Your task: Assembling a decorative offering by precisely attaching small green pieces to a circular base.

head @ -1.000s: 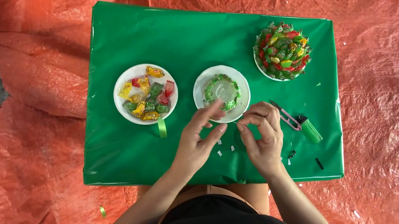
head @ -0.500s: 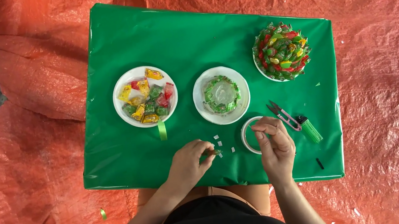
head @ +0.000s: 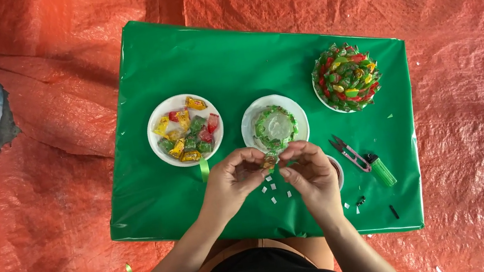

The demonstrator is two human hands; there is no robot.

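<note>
Two hands, left hand [head: 231, 180] and right hand [head: 309, 172], pinch one small wrapped candy [head: 270, 161], seemingly greenish, over the green table [head: 191, 66]. Beyond: half-built candy ring [head: 274, 125]; bowl of candies [head: 184, 129] left; snips [head: 350, 154] right.

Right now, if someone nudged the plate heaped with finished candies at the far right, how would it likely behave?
The heaped plate would probably slide easily, since the green paper cover looks smooth and glossy. The wrapped candies are piled into a dome, so a sharp push might loosen some. It likely feels light, being a small plate of little sweets.
</note>
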